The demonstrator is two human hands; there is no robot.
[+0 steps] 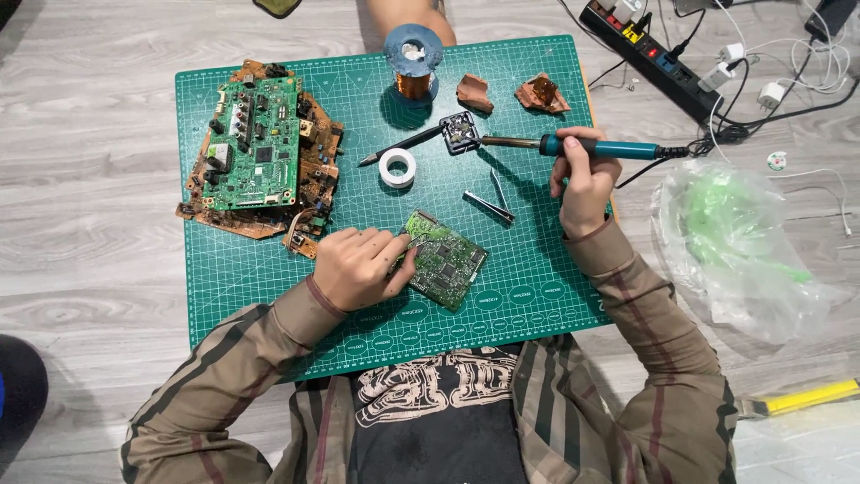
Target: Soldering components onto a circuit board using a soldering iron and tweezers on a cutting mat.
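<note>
My left hand (358, 266) rests on the green cutting mat (528, 287) and grips the left end of a small green circuit board (448, 262). My right hand (584, 179) holds a teal-handled soldering iron (602, 147) like a pen. Its tip reaches left to a small square black tip-cleaner tin (460, 132). Metal tweezers (491, 204) lie between the two hands. A white roll of solder wire (397, 167) and a dark pen-like tool (399, 145) lie above the left hand.
A pile of green and brown circuit boards (260, 152) fills the mat's left side. A blue-capped copper wire spool (413, 59) and two brown fragments (475, 91) sit at the far edge. A black power strip (654, 56) with cables, a clear plastic bag (735, 242) and a yellow tool (806, 397) lie on the floor at right.
</note>
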